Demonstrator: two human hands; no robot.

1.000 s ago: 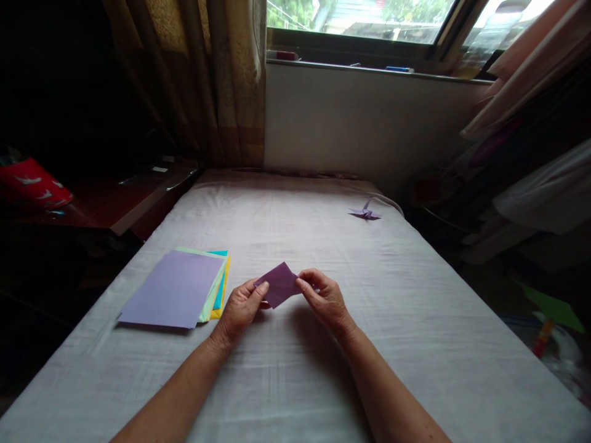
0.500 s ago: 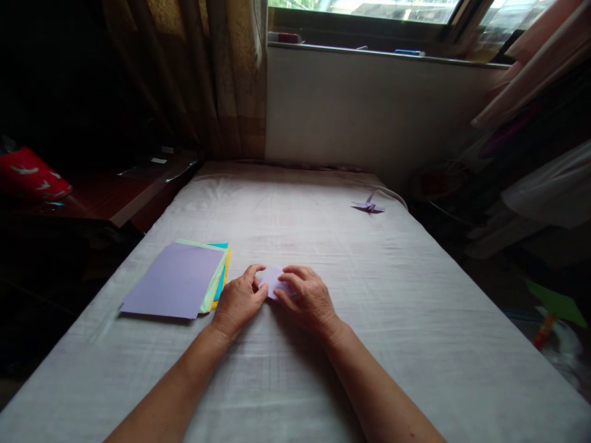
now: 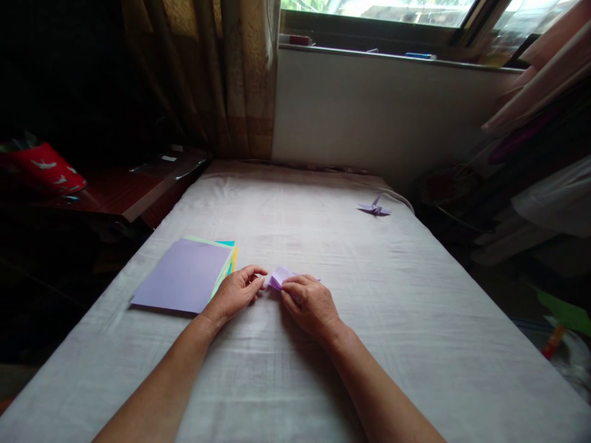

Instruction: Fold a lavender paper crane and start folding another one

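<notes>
A small folded piece of purple paper (image 3: 279, 277) lies on the cloth-covered surface, with one flap lifted on its left side. My right hand (image 3: 310, 301) pinches its right part between thumb and fingers, hiding some of it. Just left of the paper, and apart from it, is my left hand (image 3: 237, 289), its fingers loosely curled and a gap showing between thumb and forefinger. Beyond that hand sits a stack of coloured paper sheets (image 3: 178, 277), purple on top with green, blue and yellow edges beneath.
A folded purple paper crane (image 3: 375, 210) rests at the far right of the white cloth (image 3: 295, 215). To the left stands a dark wooden table (image 3: 111, 195) bearing a red patterned container (image 3: 46, 169). A curtain (image 3: 231, 80) hangs behind, and clothes (image 3: 554, 197) hang at right.
My left hand has come off the purple paper and shifted slightly left. A flap of the paper now stands up beside my right hand's fingertips. The whole view has shifted a little.
</notes>
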